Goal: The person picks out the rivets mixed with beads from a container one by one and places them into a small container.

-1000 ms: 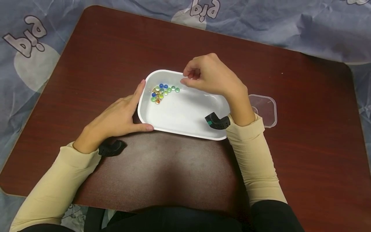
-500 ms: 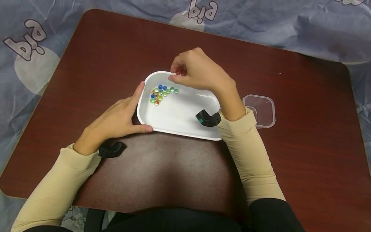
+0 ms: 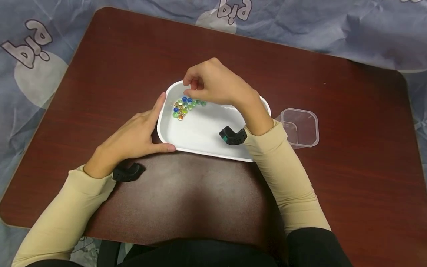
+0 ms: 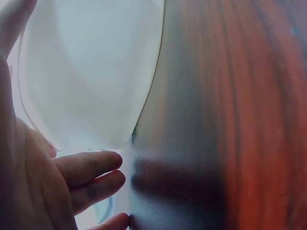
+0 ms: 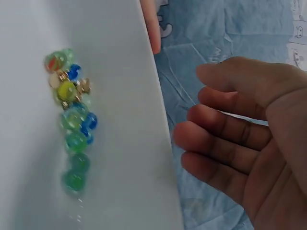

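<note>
While the left hand [image 3: 131, 135], fingers straight, touches the white tray [image 3: 207, 135] around nine o'clock, marbles [image 3: 184, 111] lie inside toward ten; the right hand [image 3: 215, 83], loosely curled, empty, hovers at twelve; a clear container [image 3: 303, 128] sits at three.

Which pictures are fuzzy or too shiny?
Head view: shiny glare on the table, split by a dark patch; left wrist view: the white tray looks washed out, the wood grain blurry; right wrist view: the marbles look soft-edged.
</note>
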Motion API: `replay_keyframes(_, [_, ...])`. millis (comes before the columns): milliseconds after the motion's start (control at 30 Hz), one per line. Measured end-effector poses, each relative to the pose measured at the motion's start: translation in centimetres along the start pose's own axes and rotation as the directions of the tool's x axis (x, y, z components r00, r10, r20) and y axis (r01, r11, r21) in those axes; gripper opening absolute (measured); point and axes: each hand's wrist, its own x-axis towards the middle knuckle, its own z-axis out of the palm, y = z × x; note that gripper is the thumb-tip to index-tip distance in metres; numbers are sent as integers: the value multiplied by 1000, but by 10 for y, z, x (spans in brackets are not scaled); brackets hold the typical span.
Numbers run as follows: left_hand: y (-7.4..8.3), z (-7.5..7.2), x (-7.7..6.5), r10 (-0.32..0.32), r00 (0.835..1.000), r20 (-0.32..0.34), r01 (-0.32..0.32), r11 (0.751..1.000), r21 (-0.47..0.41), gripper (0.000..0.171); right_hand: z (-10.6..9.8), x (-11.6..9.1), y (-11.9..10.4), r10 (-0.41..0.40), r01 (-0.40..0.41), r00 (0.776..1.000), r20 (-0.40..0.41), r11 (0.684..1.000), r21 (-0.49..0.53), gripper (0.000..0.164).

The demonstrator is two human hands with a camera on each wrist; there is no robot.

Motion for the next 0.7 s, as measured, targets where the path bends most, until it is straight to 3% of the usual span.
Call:
replay_keyframes(300, [0, -1, 0, 10, 1000, -4, -10, 1000, 9, 130, 18, 6, 4, -20, 16, 985, 172, 999, 28, 12])
replay_keyframes(700, [2, 0, 0, -3, 1000, -8, 4, 1000, 28, 130, 35, 12, 13, 44, -37, 954, 296, 999, -28, 14])
